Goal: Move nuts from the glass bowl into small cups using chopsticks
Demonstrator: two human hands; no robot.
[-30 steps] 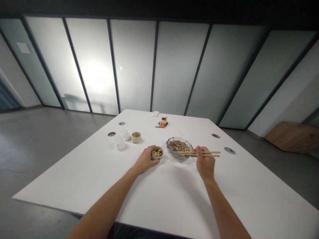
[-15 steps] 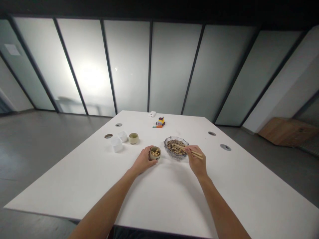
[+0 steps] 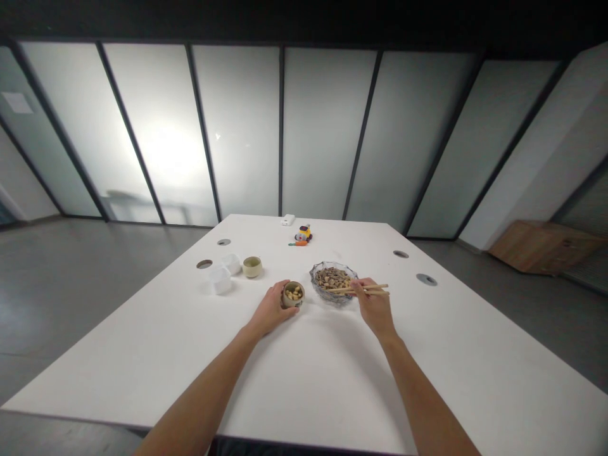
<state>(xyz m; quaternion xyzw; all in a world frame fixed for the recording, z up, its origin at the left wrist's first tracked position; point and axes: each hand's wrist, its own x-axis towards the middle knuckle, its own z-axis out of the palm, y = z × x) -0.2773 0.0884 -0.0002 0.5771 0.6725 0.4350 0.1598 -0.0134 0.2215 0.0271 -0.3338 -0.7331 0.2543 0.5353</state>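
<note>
My left hand (image 3: 274,308) is wrapped around a small ceramic cup (image 3: 293,303), which stands on the table. Light-coloured nuts (image 3: 293,292), perhaps peanuts, lie inside that cup. In my right hand (image 3: 374,305) is a pair of wooden chopsticks (image 3: 373,289), held nearly level. Their tips reach over the near part of a clear glass bowl (image 3: 315,286) with a wavy rim. Sunflower seeds (image 3: 333,277) fill the bowl, with some paler pieces among them. Whether the tips pinch anything is too small to tell.
Left of the cup stand a second ceramic cup (image 3: 252,268) and two white plastic containers (image 3: 219,280). Farther back are a toy car (image 3: 304,234), a toy carrot (image 3: 299,244) and a white case (image 3: 287,220). Round cable holes (image 3: 426,279) pierce the white table (image 3: 304,380).
The chopsticks have swung from slanting down to the right to nearly level, and their tips have come nearer across the bowl. My left hand stays on the cup. The view has shifted slightly.
</note>
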